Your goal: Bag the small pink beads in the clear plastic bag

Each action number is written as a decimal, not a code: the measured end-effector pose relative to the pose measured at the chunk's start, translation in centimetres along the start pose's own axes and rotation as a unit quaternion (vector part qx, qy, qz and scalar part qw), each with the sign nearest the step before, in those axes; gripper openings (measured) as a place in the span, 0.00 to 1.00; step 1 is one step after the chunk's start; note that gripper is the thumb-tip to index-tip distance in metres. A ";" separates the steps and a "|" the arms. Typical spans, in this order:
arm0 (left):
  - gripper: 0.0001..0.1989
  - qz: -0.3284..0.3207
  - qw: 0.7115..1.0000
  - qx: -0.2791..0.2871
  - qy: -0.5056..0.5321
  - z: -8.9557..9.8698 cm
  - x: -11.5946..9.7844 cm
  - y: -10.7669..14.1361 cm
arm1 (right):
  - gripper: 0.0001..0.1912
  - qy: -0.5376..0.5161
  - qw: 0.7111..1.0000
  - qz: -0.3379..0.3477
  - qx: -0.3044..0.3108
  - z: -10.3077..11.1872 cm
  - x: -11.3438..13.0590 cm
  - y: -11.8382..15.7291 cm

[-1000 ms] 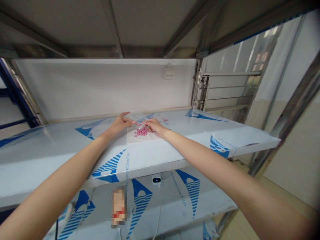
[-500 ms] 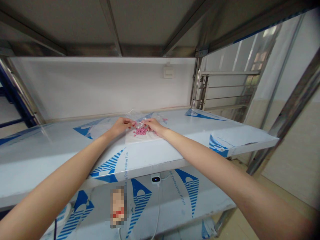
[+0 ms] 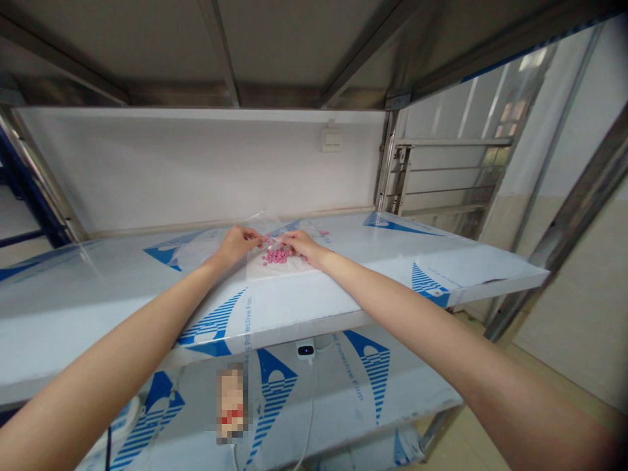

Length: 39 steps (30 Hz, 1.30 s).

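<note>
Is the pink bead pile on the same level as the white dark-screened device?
No, the pink bead pile lies on the higher film-covered shelf, while the white dark-screened device shows below that shelf's front edge.

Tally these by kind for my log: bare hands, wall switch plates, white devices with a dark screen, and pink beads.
Hands: 2, left hand and right hand
Switch plate: 1
Device: 1
Total: 4, leaving out the beads, too small and crowded to count
</note>
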<state>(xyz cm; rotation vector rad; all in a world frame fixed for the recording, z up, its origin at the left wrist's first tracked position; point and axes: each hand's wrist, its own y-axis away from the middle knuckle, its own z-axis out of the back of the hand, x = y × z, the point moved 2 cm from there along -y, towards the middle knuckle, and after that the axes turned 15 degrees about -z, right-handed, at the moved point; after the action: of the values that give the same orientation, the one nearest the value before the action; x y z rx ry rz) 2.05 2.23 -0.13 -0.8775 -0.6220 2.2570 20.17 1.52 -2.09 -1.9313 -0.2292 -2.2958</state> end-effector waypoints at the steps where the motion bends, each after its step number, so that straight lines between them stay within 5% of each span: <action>1: 0.12 -0.001 1.000 0.001 -0.006 0.0 0.0 0.0 | 0.09 -0.001 1.000 -0.002 0.003 0.0 0.0 0.0; 17: 0.14 -0.009 0.999 -0.005 -0.045 -0.3 -0.1 0.0 | 0.08 0.007 1.000 -0.002 0.004 0.0 -0.1 -0.2; 23: 0.19 -0.018 1.000 0.009 -0.003 -0.7 0.5 -0.1 | 0.09 0.001 1.000 0.000 0.011 0.0 -0.1 -0.2; 39: 0.12 -0.024 0.996 -0.023 0.087 -0.7 0.3 -0.3 | 0.08 0.003 1.000 0.003 0.013 0.0 0.1 0.2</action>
<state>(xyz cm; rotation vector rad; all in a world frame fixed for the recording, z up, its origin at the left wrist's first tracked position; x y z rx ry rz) 2.47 2.81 -0.48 -1.0569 -0.6097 2.1032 20.17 1.28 -2.00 -1.9109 -0.2525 -2.2820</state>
